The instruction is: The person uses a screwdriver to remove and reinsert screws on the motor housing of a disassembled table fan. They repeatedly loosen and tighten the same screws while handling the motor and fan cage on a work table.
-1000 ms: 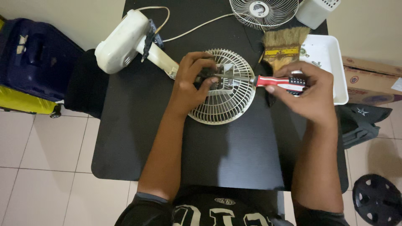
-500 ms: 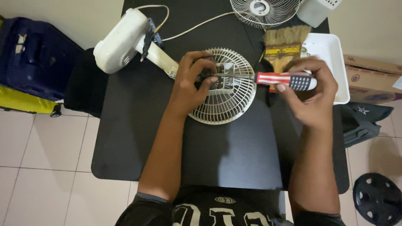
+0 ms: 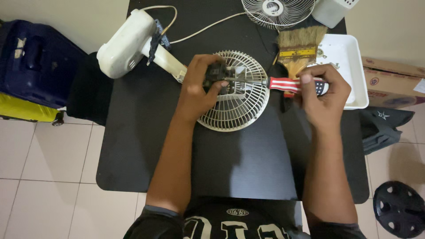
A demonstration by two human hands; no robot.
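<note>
Two hands: both at the cream round wire fan grille [image 3: 239, 104] lying flat mid-table.
Left hand [image 3: 199, 90]: clamped on dark motor block [image 3: 217, 76].
Right hand [image 3: 323, 95]: grips red-striped screwdriver [image 3: 283, 83], tip at hub.
Done: second grille [image 3: 278, 8] already off.
Left: motor apparently unfreed.

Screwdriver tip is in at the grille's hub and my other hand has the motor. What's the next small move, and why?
Probably keep the left hand clamped on the dark motor and turn the screwdriver with the right hand. The shaft lies level with its tip at the hub of the white grille, so it looks seated; the screw itself is hidden.
</note>
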